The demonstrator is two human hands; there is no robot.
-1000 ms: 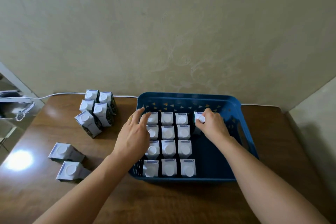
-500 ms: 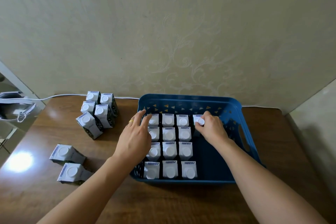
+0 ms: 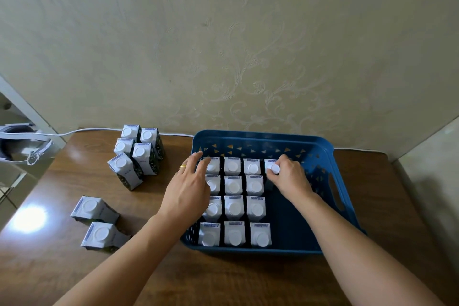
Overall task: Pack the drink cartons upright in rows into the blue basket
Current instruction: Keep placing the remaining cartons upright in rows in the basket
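Two cartons lying on their sides on the tabletop at near left. Blue basket sitting right of centre, holding twelve upright cartons in three columns of four, packed against its left side; right part of the basket floor showing bare. Left hand reaching over the basket's left rim, fingers spread wide and straight, resting over the left column's far cartons, a gold ring on one finger. Right hand gripping a thirteenth carton at the far end of a fourth column, fingers curled round its top by the white cap. Five more cartons standing upright in a cluster on the tabletop at far left. White cable running along the wall.
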